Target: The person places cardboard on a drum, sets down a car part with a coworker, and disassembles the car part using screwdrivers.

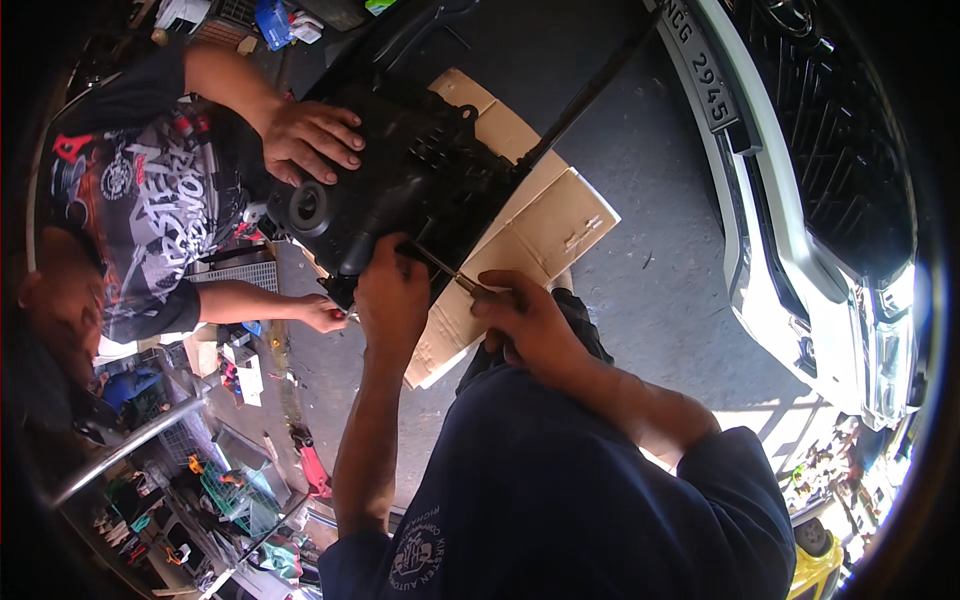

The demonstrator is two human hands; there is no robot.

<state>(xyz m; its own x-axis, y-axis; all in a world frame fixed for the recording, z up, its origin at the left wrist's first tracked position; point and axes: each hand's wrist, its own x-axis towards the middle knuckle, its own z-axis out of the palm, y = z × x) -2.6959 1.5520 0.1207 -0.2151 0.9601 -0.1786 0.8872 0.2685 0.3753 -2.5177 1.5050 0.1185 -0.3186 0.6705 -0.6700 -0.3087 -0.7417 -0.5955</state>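
A black moulded car part [400,180], which looks like the back of a headlight housing, lies over sheets of brown cardboard. My right hand [525,320] is closed round the handle of a thin screwdriver [438,263], whose shaft runs left to the near edge of the part. Right at that edge is my left hand [393,300], its fingers curled against the part close to the shaft; the fingertips and the screwdriver's tip are hidden. A co-worker's hand [312,138] lies flat on top of the part, and their other hand [326,313] is at its lower left edge.
Cardboard [555,225] sticks out under the part. The co-worker [165,190] leans in from the left. A white car's front bumper [770,210] stands at the right. Wire baskets and clutter [240,490] fill the lower left, beside a metal rail [130,450].
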